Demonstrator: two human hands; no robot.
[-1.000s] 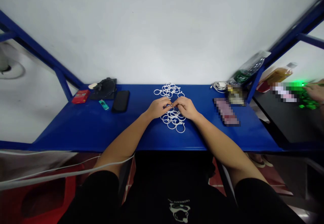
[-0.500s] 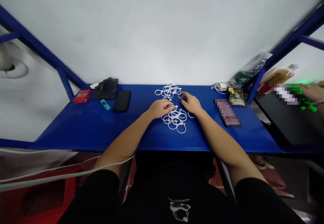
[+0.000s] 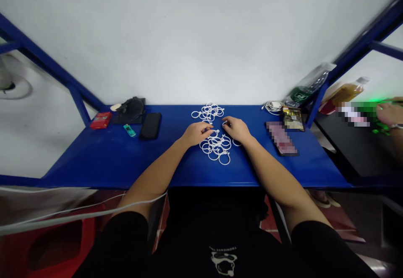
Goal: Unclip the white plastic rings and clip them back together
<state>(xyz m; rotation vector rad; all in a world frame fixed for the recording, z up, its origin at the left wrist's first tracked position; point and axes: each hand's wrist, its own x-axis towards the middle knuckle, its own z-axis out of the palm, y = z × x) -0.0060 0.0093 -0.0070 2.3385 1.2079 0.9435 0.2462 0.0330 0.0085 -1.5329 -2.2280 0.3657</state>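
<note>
The blue worktop (image 3: 103, 156) carries everything, and the person's two forearms reach across its middle. The left hand (image 3: 197, 132) lies palm down with its fingers bent, the tips on the upper edge of the near heap of white rings (image 3: 217, 149); the right hand (image 3: 238, 129) sits just beside it, fingers curled toward a single ring (image 3: 224, 123) at its tips. Both hands are half closed, neither flat nor fisted; whether either one pinches a ring or only touches it is too small to tell. A far heap (image 3: 208, 112) of the same rings lies near the wall, apart from the near one; a loose ring (image 3: 236, 143) rests on the worktop just beside the right wrist.

The rings look thin, light and laid over one another, so this seems to be fingertip work — no whole-hand grabs. The left hand would do well to pin the near heap while the right draws one ring out sideways, low and slow, so that its neighbours do not lift with it; the two heaps are best left apart. A black phone (image 3: 150, 126) and a teal lighter (image 3: 129, 130) lie well to the left; a co-worker's hand (image 3: 388, 112) is far off to the right — none of them crowds the rings.
</note>
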